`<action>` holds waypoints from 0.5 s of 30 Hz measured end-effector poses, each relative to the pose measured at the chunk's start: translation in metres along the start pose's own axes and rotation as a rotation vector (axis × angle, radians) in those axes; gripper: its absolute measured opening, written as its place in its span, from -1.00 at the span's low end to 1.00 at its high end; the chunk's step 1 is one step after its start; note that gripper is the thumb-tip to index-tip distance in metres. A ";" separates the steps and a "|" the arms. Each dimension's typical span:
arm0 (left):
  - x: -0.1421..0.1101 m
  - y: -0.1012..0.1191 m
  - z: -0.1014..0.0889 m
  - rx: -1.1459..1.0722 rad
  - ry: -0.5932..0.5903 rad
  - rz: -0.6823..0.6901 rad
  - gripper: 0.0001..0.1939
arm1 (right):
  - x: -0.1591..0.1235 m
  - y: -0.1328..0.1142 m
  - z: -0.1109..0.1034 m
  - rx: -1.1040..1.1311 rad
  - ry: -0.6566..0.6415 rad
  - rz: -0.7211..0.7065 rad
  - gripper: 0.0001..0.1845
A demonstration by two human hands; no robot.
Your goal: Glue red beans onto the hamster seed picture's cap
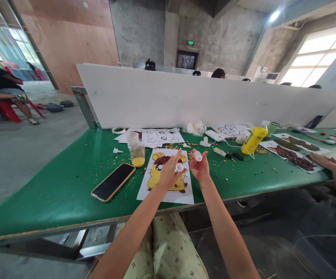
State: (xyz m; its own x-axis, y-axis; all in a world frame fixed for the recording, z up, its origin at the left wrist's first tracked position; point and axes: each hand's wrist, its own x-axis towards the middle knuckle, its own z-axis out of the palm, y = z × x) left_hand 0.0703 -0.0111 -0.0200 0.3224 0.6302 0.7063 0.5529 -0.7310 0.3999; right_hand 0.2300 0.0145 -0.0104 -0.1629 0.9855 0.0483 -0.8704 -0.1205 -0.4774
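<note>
My left hand [168,174] is over a picture of a yellow cartoon animal [154,182], filled in with coloured grains on white paper. Its fingers are closed around a small white plastic piece [179,167] with a round rim; whether it is a cap or a bottle's mouth I cannot tell. Just right of the sheet, my right hand [201,167] is turned palm up. It grips a small white rounded plastic container [197,155], its lower part hidden by the fingers. The two white pieces are apart. My left hand covers part of the picture.
A phone [113,182] and a clear plastic cup [136,151] with yellow grains stand left. Behind lie line drawings [162,136] and loose grains. To the right are a yellow bottle [254,140], keys [234,155] and a co-worker's hands [326,161]. A white partition [185,100] borders the table.
</note>
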 end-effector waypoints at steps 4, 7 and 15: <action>0.001 0.001 -0.001 -0.015 -0.001 0.015 -0.30 | 0.000 -0.001 -0.001 0.017 -0.024 0.008 -0.60; 0.001 0.001 -0.001 -0.017 -0.007 0.002 -0.31 | 0.000 -0.002 -0.002 0.020 -0.038 0.010 -0.61; 0.000 0.001 -0.001 -0.007 -0.030 -0.018 -0.32 | -0.002 0.000 0.001 -0.041 -0.042 -0.032 -0.62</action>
State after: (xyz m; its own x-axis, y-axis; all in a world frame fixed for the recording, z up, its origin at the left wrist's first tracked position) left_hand 0.0701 -0.0117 -0.0193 0.3354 0.6507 0.6813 0.5533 -0.7214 0.4166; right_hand 0.2299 0.0127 -0.0094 -0.1550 0.9828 0.1004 -0.8557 -0.0828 -0.5108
